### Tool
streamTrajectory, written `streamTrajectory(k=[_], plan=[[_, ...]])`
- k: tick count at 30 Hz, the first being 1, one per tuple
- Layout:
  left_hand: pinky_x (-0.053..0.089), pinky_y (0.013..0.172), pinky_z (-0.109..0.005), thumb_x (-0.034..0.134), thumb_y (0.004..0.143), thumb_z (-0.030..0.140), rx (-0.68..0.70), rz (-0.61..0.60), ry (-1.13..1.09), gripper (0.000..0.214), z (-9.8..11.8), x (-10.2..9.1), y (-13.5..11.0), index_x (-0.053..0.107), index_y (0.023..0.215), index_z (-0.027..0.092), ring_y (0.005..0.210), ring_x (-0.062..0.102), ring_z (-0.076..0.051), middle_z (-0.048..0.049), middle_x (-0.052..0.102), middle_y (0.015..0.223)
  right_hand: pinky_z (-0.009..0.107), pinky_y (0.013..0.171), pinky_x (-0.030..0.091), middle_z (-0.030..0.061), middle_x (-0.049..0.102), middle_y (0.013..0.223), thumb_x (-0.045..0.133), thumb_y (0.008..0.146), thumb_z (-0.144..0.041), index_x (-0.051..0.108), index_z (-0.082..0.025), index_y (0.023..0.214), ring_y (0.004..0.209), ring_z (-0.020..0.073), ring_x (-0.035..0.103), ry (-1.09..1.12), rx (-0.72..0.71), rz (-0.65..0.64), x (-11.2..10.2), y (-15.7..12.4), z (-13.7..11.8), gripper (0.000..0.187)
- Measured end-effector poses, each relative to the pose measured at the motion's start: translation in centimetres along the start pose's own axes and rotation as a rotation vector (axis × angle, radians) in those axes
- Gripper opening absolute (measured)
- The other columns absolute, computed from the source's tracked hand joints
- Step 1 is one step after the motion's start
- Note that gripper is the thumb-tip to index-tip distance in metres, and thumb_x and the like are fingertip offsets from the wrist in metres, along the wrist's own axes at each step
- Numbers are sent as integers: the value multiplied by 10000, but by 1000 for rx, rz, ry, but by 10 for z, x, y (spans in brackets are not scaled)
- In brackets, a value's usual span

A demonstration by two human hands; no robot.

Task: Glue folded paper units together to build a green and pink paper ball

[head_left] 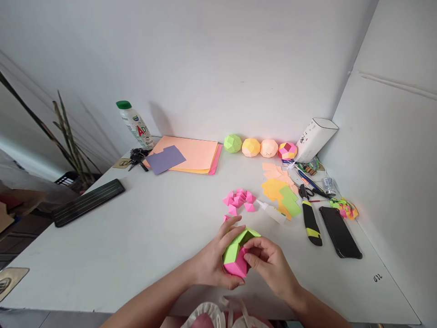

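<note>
Near the table's front edge, a half-formed green and pink folded-paper ball point(233, 255) rests in my left hand point(215, 259), whose fingers curl round its left side and underneath. A hollow opening shows at its top. My right hand point(269, 264) pinches the ball's right side with thumb and forefinger, at a pink part beside the opening. Just beyond lie several small folded pink paper pieces point(239, 198). A white glue bottle point(273, 212) with a narrow tip lies to their right.
Finished paper balls point(251, 147) line the wall. Paper sheets point(191, 152) and a milk bottle point(136, 125) stand back left. Paper cutouts point(273, 187), a utility knife point(310, 221) and a phone point(340, 232) lie right. A dark flat bar point(89, 202) lies left.
</note>
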State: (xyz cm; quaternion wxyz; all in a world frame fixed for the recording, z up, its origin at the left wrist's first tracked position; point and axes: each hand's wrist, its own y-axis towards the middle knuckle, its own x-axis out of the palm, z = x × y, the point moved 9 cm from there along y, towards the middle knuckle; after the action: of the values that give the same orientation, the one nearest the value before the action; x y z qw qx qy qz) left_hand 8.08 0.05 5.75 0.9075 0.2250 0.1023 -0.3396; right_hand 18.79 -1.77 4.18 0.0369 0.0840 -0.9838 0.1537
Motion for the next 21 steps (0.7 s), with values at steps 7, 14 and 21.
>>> streamTrajectory(k=[7, 14, 21], plan=[[299, 1042, -558, 805, 581, 314, 24, 10, 5, 1073, 2, 0, 0, 167, 1443, 326, 1374, 137, -412, -143, 148, 1463, 276, 647, 507, 17, 666, 761, 706, 752, -339, 626, -184, 867, 688, 152, 622, 21, 24, -19, 1, 1, 3, 209], [264, 1064, -565, 799, 593, 361, 35, 2, 13, 1065, 1, 1, 0, 164, 1447, 315, 1369, 165, -406, -150, 165, 1458, 268, 646, 501, 11, 657, 760, 703, 761, -341, 627, -187, 858, 684, 146, 615, 17, 9, -26, 1, 1, 1, 198], [263, 1057, -581, 792, 598, 376, 45, 6, 34, 1059, 1, 1, -1, 162, 1446, 310, 1370, 163, -419, -153, 171, 1456, 249, 637, 495, 5, 646, 756, 691, 779, -336, 622, -189, 828, 681, 136, 605, 9, -16, -11, -1, 2, 1, 170]])
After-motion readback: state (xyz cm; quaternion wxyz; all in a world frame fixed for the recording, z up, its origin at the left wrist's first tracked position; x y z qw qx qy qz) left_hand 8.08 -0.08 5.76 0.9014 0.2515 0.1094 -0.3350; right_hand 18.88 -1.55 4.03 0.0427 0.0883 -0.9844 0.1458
